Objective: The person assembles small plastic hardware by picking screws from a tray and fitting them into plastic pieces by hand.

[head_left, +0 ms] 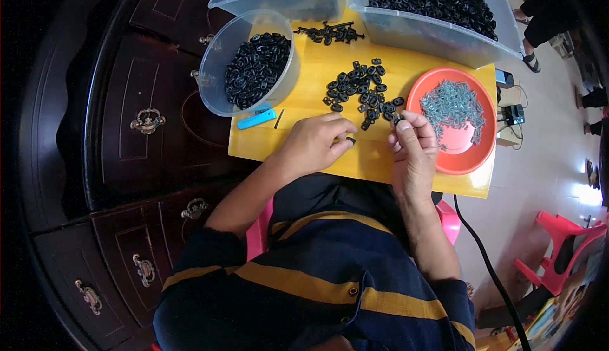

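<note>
Landmark: the yellow board (304,107), everything placed from it.
Left hand (314,142): rests on the board's near middle, fingers curled, a small black ring piece (351,140) pinched at the fingertips.
Right hand (412,145): at the board's near right, fingers closed around another black piece (397,121) (mostly hidden by the thumb).
Loose black pieces (361,88): a scatter on the board's centre, just beyond both hands.
Orange plate (466,154): on the board's right end, holding grey metal clips (451,105).
Round clear tub (222,65): on the board's far left corner, filled with black pieces.
Blue cutter (256,119): on the board, just left of the left hand.
</note>
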The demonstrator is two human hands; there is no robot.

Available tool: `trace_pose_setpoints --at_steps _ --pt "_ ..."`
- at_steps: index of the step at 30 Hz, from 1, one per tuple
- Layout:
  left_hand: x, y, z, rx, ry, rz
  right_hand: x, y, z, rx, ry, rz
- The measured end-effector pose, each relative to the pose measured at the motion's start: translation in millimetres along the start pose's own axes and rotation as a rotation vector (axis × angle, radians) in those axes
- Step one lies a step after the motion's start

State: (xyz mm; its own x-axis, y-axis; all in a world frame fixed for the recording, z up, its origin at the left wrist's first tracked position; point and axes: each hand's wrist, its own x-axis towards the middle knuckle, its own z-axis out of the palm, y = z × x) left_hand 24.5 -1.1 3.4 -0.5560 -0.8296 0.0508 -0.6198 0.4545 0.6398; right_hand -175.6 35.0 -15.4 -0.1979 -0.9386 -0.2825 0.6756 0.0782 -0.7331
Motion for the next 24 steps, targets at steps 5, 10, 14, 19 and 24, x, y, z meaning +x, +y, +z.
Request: trace_pose_setpoints --at_steps 5,10,14,19,24 --pt "20 6 10 0.013 0.077 0.060 -4 -6 5 0.005 0.041 -0.103" --pt "42 12 24 0.072 0.139 0.144 -16 2 8 -0.078 -0.044 -0.147" --pt "51 9 26 0.021 0.060 0.201 -27 5 11 -0.204 -0.229 -0.181" --pt "60 5 26 0.116 0.012 0.251 -28 9 15 -0.233 -0.287 -0.150" --pt "69 2 30 0.170 -0.013 0.236 -28 9 14 -0.210 -0.278 -0.117"
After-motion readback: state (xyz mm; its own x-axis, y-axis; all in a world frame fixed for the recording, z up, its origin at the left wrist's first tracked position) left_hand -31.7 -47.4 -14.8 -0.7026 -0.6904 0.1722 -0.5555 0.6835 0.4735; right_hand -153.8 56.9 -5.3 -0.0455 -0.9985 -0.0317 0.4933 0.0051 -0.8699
